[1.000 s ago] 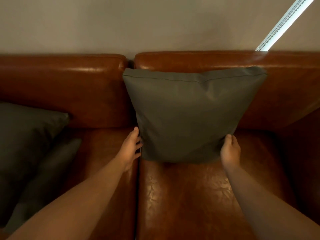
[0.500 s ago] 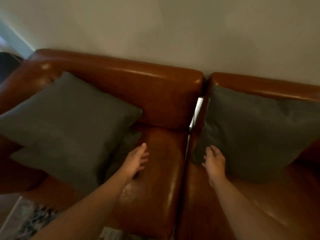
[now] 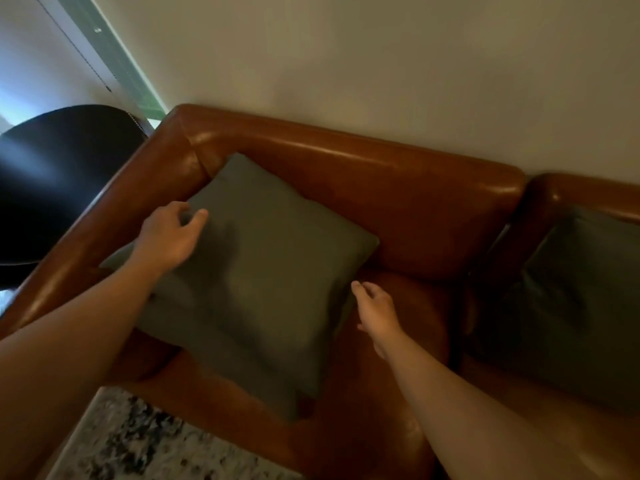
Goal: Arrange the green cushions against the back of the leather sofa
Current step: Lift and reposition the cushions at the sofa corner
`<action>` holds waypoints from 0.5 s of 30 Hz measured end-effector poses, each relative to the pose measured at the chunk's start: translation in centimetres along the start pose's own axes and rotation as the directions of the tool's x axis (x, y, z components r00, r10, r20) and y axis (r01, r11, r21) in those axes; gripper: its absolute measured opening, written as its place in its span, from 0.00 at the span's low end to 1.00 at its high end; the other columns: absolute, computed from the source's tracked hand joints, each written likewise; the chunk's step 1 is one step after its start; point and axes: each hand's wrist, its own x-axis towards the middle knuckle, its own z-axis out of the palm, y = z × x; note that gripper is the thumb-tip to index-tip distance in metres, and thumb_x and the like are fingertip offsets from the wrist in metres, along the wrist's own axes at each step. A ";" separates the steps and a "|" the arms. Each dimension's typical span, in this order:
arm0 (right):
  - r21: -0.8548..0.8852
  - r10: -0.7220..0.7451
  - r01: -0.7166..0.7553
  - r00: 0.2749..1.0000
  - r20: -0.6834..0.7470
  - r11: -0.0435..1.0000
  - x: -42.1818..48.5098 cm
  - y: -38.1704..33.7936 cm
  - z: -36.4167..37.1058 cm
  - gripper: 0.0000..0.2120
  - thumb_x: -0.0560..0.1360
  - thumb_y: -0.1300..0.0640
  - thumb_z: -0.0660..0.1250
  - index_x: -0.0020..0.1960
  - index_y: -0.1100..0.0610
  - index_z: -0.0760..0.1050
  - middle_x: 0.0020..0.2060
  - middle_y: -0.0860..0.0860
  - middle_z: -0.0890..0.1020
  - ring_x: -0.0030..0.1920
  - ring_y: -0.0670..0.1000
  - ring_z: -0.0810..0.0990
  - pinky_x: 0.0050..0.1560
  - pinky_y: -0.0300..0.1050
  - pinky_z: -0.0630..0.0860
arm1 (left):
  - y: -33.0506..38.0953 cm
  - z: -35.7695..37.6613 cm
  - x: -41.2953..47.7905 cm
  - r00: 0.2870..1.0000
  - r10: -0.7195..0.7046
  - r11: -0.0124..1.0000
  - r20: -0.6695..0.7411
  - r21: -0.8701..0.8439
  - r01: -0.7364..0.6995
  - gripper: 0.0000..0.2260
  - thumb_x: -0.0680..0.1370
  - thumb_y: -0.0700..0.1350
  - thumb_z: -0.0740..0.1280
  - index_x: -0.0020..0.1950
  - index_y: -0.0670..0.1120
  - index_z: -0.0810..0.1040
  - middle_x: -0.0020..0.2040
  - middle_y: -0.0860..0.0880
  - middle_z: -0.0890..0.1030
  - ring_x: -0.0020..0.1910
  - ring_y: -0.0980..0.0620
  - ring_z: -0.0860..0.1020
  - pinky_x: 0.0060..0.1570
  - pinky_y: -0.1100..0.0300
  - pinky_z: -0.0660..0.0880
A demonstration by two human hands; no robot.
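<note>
A green cushion (image 3: 263, 282) lies slanted in the left corner of the brown leather sofa (image 3: 398, 188), partly over another green cushion whose edge (image 3: 114, 258) shows beneath it. My left hand (image 3: 169, 233) hovers at its upper left edge, fingers curled and apart, holding nothing. My right hand (image 3: 375, 306) is open just beside the cushion's right corner, above the seat. A further green cushion (image 3: 571, 292) stands upright against the sofa back on the right section.
A black rounded chair (image 3: 52, 174) stands left of the sofa arm (image 3: 90, 244). A patterned rug (image 3: 138, 445) lies on the floor in front. The wall (image 3: 381, 71) runs right behind the sofa back.
Both hands left the right cushion, which stays upright against the back. My view swung left, and both hands moved over to the cushion in the left corner.
</note>
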 end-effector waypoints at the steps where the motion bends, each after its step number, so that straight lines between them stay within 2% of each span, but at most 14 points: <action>1: 0.013 0.031 -0.031 1.000 -0.002 0.999 0.2 0.0 1.1 0.30 0.80 0.40 0.61 0.78 0.49 0.61 0.76 0.52 0.66 0.73 0.58 0.69 0.69 0.61 0.70 | -1.3 -0.7 1.5 1.000 -0.018 0.999 0.010 0.035 0.018 0.25 0.82 0.58 0.61 0.74 0.45 0.70 0.68 0.40 0.76 0.60 0.42 0.76 0.61 0.45 0.70; 3: 0.075 0.111 -0.111 0.994 -0.003 0.991 0.8 0.2 2.9 0.32 0.80 0.39 0.60 0.79 0.50 0.58 0.77 0.53 0.64 0.73 0.60 0.68 0.68 0.62 0.70 | -3.4 -1.4 3.9 0.995 -0.083 0.993 0.062 0.086 0.078 0.26 0.82 0.59 0.60 0.75 0.45 0.69 0.67 0.39 0.76 0.55 0.44 0.74 0.57 0.47 0.68; 6: 0.182 0.184 -0.184 0.983 0.015 0.966 1.8 0.7 5.1 0.35 0.79 0.34 0.58 0.80 0.50 0.56 0.77 0.53 0.65 0.73 0.60 0.67 0.71 0.62 0.67 | -5.8 -1.5 6.3 0.974 -0.173 0.977 0.148 0.147 0.152 0.30 0.81 0.63 0.58 0.77 0.46 0.66 0.72 0.37 0.72 0.66 0.36 0.72 0.67 0.42 0.66; 8: 0.232 0.200 -0.198 0.980 0.012 0.952 2.7 0.9 6.2 0.39 0.77 0.31 0.56 0.81 0.50 0.55 0.77 0.54 0.65 0.74 0.60 0.67 0.72 0.61 0.65 | -6.8 -1.5 7.6 0.955 -0.211 0.973 0.210 0.144 0.183 0.32 0.80 0.66 0.56 0.78 0.47 0.66 0.74 0.38 0.70 0.71 0.35 0.70 0.70 0.42 0.63; 12: 0.307 0.224 -0.213 0.975 -0.003 0.928 3.8 1.2 7.6 0.43 0.74 0.26 0.54 0.81 0.48 0.50 0.77 0.53 0.65 0.74 0.60 0.67 0.73 0.61 0.64 | -7.7 -1.0 8.9 0.932 -0.241 0.970 0.271 0.105 0.220 0.37 0.77 0.72 0.54 0.79 0.49 0.66 0.75 0.39 0.70 0.72 0.36 0.69 0.73 0.41 0.60; 15: 0.313 0.234 -0.212 0.972 -0.035 0.926 3.8 1.5 8.3 0.45 0.72 0.24 0.53 0.81 0.46 0.50 0.77 0.53 0.65 0.74 0.60 0.66 0.74 0.64 0.63 | -8.4 -0.7 8.8 0.933 -0.242 0.969 0.265 0.117 0.218 0.42 0.73 0.77 0.51 0.79 0.52 0.63 0.76 0.40 0.69 0.72 0.36 0.69 0.74 0.38 0.60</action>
